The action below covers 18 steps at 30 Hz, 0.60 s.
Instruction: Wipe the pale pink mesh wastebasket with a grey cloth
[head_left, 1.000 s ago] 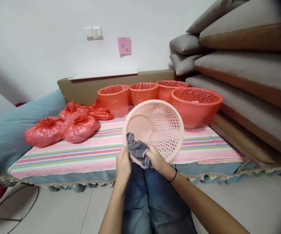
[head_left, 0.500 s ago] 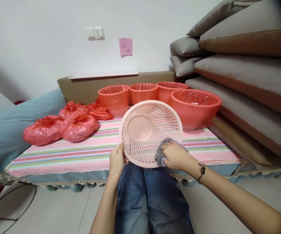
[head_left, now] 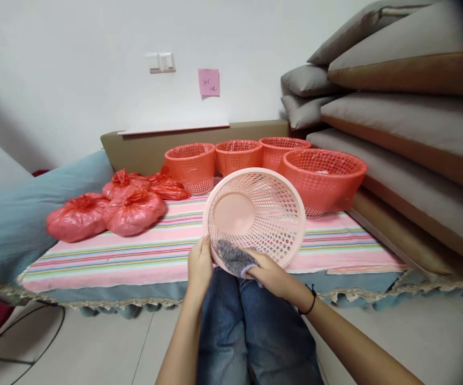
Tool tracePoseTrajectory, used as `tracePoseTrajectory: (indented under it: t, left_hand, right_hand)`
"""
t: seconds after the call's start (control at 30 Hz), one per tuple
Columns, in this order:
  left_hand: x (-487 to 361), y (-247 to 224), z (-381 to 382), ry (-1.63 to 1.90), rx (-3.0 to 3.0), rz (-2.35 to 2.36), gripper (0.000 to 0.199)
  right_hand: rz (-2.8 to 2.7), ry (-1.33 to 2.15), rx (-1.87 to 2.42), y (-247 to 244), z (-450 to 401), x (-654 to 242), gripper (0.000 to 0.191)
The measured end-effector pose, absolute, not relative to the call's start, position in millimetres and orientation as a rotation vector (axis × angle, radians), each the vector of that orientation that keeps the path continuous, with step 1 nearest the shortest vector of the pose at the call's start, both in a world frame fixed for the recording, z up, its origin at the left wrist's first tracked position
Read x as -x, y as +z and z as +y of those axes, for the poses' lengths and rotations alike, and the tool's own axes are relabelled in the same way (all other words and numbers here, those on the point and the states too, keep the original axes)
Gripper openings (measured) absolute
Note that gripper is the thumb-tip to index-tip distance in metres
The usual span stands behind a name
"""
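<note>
Left hand (head_left: 199, 264) grips lower-left rim of tilted pale pink basket (head_left: 243, 214) over front edge of striped surface (head_left: 135, 260), right hand (head_left: 272, 274) clutches gray cloth (head_left: 233, 258) against basket's inner lower side, red baskets (head_left: 321, 184) along back edge toward right corner, red bags (head_left: 135, 215) near left edge.

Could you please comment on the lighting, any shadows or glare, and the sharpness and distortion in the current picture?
Head view: small glints on the red bags; head view: a thin shadow under the pink note; head view: holes in the pale pink basket mostly distinct; head view: right edge dark beside the cushions, which seem stretched, perhaps by a wide lens.
</note>
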<state>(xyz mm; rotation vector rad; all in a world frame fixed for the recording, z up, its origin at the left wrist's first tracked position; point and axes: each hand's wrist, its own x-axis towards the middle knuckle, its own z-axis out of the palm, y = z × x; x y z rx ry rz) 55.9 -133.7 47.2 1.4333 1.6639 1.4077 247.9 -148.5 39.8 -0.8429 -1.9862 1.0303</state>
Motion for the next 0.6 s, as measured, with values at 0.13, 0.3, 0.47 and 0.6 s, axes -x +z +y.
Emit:
tracePoseTrajectory:
  t: [0.13, 0.3, 0.47, 0.6]
  left_hand:
    - [-50, 44, -130, 1.448, -1.441, 1.662, 0.044]
    - [-48, 41, -129, 1.457, -1.410, 1.627, 0.045]
    - [-53, 45, -129, 1.443, -1.425, 1.669, 0.045]
    - [-49, 49, -129, 1.438, -1.407, 1.652, 0.045]
  right_hand:
    - [-2.410, 0.711, 1.106, 46, -148, -270, 0.052]
    - [-2.580, 0.203, 1.498, 52, -147, -305, 0.042]
    - [-2.631, 0.254, 1.289, 31, -151, -310, 0.065]
    - [-2.703, 0.062, 1.151, 10, -155, -305, 0.076]
